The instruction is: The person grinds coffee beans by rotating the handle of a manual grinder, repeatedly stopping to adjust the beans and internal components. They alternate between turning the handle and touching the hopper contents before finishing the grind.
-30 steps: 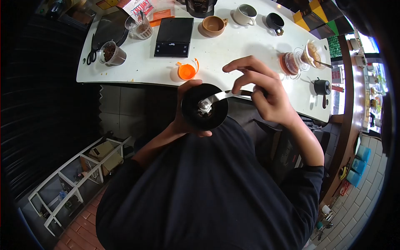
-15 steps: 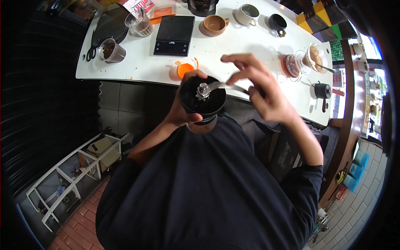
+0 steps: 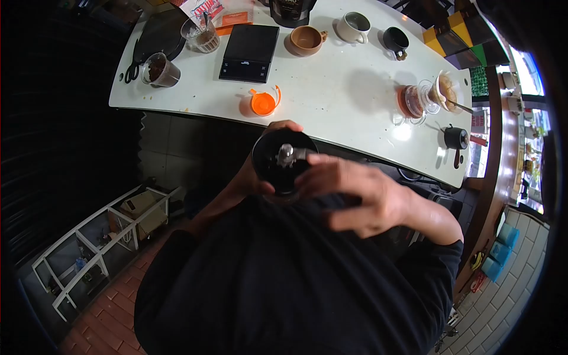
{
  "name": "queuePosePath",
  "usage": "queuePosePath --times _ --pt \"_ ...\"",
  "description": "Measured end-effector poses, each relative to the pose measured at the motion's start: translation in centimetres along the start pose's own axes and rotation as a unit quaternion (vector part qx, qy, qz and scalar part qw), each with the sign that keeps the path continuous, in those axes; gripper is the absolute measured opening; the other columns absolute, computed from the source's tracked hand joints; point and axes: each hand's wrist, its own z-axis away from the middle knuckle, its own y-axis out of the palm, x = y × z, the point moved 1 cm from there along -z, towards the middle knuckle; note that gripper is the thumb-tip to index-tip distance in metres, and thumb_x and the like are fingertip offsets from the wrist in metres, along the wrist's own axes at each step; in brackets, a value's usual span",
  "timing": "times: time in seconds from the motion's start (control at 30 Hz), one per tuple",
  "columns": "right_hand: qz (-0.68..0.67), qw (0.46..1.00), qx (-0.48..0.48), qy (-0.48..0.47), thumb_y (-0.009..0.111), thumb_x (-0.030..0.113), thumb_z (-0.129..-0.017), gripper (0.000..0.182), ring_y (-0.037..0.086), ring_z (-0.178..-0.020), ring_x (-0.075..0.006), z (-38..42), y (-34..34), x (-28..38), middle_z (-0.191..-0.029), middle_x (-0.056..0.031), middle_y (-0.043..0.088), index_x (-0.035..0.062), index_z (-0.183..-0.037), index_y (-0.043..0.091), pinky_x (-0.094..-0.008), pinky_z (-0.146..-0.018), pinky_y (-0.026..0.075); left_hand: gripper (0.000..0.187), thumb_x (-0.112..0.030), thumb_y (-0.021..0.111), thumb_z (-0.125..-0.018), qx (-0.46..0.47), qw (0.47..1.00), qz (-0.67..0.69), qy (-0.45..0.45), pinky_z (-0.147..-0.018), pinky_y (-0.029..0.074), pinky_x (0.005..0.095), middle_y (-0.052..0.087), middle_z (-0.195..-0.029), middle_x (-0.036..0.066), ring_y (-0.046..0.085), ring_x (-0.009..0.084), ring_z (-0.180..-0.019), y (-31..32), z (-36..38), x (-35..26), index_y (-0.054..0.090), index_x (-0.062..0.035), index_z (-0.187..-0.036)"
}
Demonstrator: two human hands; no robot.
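1. The left hand [image 3: 247, 179] gripped the grinder [image 3: 272, 160], just nearer than the table [image 3: 331, 106]; a steady hold seemed wise.
2. The right hand [image 3: 364, 195] curled at the crank [image 3: 300, 154] (too blurred to tell its grip); smooth, level turning seemed best.

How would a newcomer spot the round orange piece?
Find the white table. Toward its front edge, on the near side of the flat black rectangular scale, sits the small, round, plastic-looking orange piece. Its round rim and protruding loop distinguish it from the flat orange packet farther back.
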Motion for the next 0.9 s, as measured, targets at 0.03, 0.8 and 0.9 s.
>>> queuePosePath --times 0.03,0.8,0.9 --pt "-0.012 1.0 0.012 0.018 0.06 -0.005 -0.062 0.02 0.061 -0.113 -0.0386 -0.1 -0.5 -0.5 -0.115 -0.0203 0.058 0.0008 -0.081 0.063 -0.0536 -0.116 0.037 0.113 -0.055 0.092 -0.059 -0.023 1.0 0.02 0.008 -0.105 0.047 0.0366 0.052 -0.131 0.01 0.056 0.0187 -0.12 -0.1 -0.1 0.4 0.038 -0.0004 -0.141" --pt "-0.033 0.991 -0.112 0.069 0.038 -0.015 -0.059 0.019 0.065 -0.08 -0.0259 3.1 -2.0 -0.9 -0.079 -0.0135 0.06 0.0006 -0.063 0.048 -0.0506 -0.107 0.049 0.075 -0.017 0.089 -0.069 -0.11 0.971 -0.207 -0.036 -0.096 0.052 0.032 0.065 -0.12 0.007 0.063 0.013 -0.109 4.1 -0.8 1.6 0.05 -0.0038 -0.132" --pt "-0.092 0.98 -0.146 0.096 0.037 -0.014 -0.059 0.018 0.065 -0.08 -0.0242 3.5 -2.0 -1.8 -0.081 -0.0148 0.061 0.0012 -0.063 0.046 -0.0508 -0.108 0.049 0.074 -0.021 0.088 -0.071 -0.154 0.947 -0.281 -0.025 -0.095 0.052 0.0317 0.066 -0.117 0.007 0.064 0.0136 -0.108 3.9 -1.0 2.7 0.05 -0.0032 -0.132"
